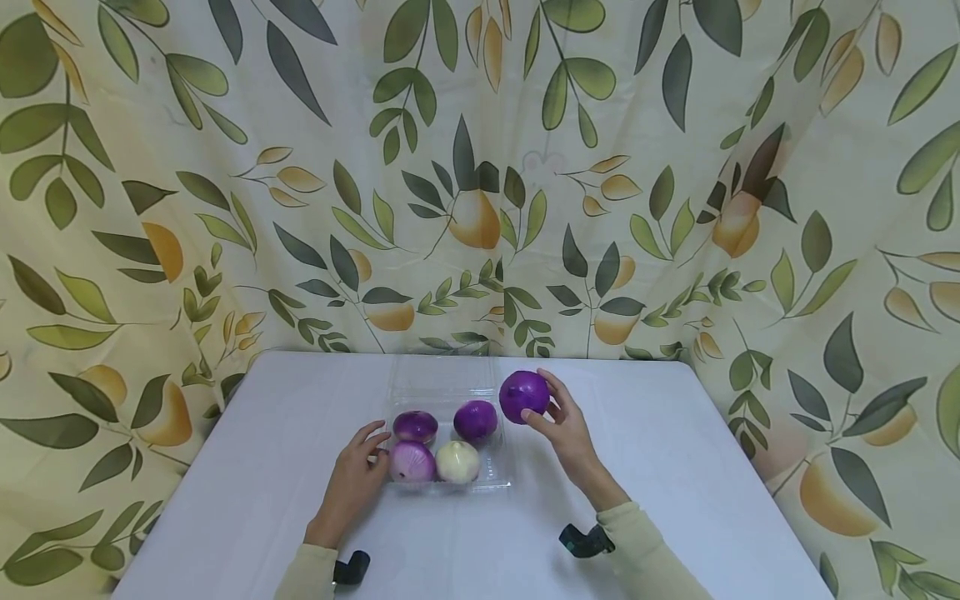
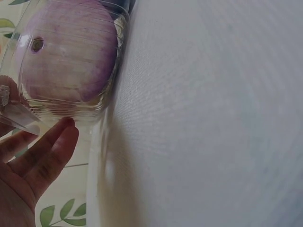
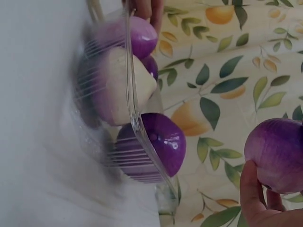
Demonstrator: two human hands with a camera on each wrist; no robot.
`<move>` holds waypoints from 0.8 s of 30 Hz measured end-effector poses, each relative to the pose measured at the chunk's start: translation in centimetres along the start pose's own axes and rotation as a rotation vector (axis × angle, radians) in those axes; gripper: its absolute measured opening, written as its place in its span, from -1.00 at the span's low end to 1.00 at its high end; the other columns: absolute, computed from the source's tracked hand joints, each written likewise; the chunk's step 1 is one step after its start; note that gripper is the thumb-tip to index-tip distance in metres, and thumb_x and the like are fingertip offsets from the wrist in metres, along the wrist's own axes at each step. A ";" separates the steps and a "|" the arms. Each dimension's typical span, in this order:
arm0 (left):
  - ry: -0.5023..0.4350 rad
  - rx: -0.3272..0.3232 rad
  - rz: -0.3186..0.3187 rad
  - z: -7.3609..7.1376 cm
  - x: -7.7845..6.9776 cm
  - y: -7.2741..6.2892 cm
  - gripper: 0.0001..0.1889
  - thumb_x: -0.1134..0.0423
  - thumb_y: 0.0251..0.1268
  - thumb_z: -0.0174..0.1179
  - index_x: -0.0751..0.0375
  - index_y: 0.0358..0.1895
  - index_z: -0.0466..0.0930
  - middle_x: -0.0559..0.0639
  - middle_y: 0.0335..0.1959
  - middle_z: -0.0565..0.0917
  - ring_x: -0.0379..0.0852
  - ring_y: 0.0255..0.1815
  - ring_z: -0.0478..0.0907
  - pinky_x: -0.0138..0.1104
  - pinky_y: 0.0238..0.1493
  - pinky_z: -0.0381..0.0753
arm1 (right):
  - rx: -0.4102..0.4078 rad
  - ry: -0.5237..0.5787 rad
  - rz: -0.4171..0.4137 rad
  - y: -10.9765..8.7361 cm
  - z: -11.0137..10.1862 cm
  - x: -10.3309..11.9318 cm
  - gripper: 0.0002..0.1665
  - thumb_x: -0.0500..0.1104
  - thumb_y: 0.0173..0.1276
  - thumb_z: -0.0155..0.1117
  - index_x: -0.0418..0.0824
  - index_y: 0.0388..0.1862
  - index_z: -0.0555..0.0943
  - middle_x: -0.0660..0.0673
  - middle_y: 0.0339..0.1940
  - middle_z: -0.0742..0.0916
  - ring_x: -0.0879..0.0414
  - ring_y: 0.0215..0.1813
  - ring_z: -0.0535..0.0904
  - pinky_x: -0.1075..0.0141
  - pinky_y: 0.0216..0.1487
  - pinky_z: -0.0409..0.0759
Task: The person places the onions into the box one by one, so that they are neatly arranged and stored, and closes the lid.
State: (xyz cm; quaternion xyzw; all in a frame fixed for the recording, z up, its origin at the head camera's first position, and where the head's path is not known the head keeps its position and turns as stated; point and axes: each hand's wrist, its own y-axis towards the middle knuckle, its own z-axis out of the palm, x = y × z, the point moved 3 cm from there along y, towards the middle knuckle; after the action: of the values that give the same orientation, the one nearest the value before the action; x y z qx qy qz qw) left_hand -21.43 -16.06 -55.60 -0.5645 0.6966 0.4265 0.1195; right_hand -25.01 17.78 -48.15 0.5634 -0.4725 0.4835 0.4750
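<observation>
My right hand (image 1: 566, 429) holds a deep purple onion (image 1: 524, 397) between thumb and fingers, above and beside the right rim of a clear plastic container (image 1: 495, 471). Inside the container, at the back, are two dark purple onions, one on the left (image 1: 415, 427) and one on the right (image 1: 476, 420). A paler purple onion (image 1: 412, 462) sits at front left, beside a peeled white onion (image 1: 458, 462). At the container's left side is my left hand (image 1: 356, 475), its fingers loosely extended. In the left wrist view, its fingertips (image 2: 70, 125) are right at the ribbed wall.
The container's clear lid (image 1: 442, 379) lies folded back toward the far edge. A white cloth covers the table (image 1: 637, 450). Behind it hangs a curtain (image 1: 480, 275) with a leaf and fruit print. Black devices sit on both wrists.
</observation>
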 end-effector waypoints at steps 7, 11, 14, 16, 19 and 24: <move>0.007 -0.002 0.012 0.0 0.0 0.0 -0.73 0.45 0.21 0.17 0.33 -0.03 0.70 0.10 0.20 0.61 -0.17 -0.26 0.70 -0.43 -0.36 0.67 | 0.016 -0.003 -0.016 -0.4 0.6 0.1 -0.11 -0.25 0.25 0.36 0.05 0.51 0.22 -0.17 0.40 0.38 -0.16 0.41 0.37 -0.04 0.35 0.48; 0.004 -0.010 0.022 0.0 0.0 0.0 -0.73 0.45 0.20 0.17 0.33 -0.03 0.70 0.10 0.20 0.61 -0.17 -0.27 0.71 -0.43 -0.36 0.67 | 0.023 -0.007 -0.004 -0.5 0.8 0.0 -0.12 -0.24 0.25 0.38 0.10 0.49 0.23 -0.14 0.41 0.37 -0.13 0.40 0.38 0.02 0.32 0.53; 0.008 -0.013 0.024 0.0 0.0 0.0 -0.72 0.45 0.20 0.18 0.33 -0.03 0.70 0.10 0.20 0.61 -0.17 -0.27 0.70 -0.44 -0.36 0.67 | 0.029 -0.008 0.003 -0.6 0.9 -0.2 -0.11 -0.24 0.24 0.39 0.10 0.49 0.24 -0.14 0.39 0.37 -0.13 0.38 0.39 0.10 0.27 0.57; 0.008 -0.011 0.020 0.0 0.0 0.0 -0.72 0.45 0.20 0.18 0.32 -0.03 0.70 0.09 0.20 0.61 -0.17 -0.27 0.70 -0.44 -0.35 0.67 | 0.033 -0.010 0.005 -0.7 1.0 -0.3 -0.11 -0.24 0.23 0.40 0.10 0.49 0.24 -0.14 0.38 0.37 -0.13 0.37 0.40 0.17 0.24 0.59; 0.009 -0.009 0.018 0.0 0.0 0.0 -0.73 0.44 0.20 0.18 0.32 -0.03 0.70 0.10 0.20 0.61 -0.17 -0.26 0.70 -0.42 -0.35 0.67 | 0.042 -0.012 0.002 -0.8 1.1 -0.3 -0.10 -0.24 0.23 0.40 0.11 0.50 0.24 -0.14 0.40 0.37 -0.13 0.36 0.41 0.22 0.20 0.60; 0.011 -0.007 0.016 -0.1 0.0 -0.1 -0.73 0.44 0.20 0.18 0.32 -0.03 0.70 0.09 0.20 0.61 -0.17 -0.26 0.70 -0.43 -0.35 0.67 | 0.060 -0.014 0.000 -1.0 1.3 -0.3 -0.08 -0.23 0.22 0.41 0.12 0.50 0.23 -0.15 0.46 0.34 -0.16 0.38 0.40 0.23 0.19 0.63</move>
State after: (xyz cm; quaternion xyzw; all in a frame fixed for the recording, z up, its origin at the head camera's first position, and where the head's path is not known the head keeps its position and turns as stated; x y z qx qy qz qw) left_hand -21.36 -16.07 -55.57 -0.5618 0.7001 0.4266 0.1105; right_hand -23.92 16.60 -48.67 0.5806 -0.4612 0.4936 0.4546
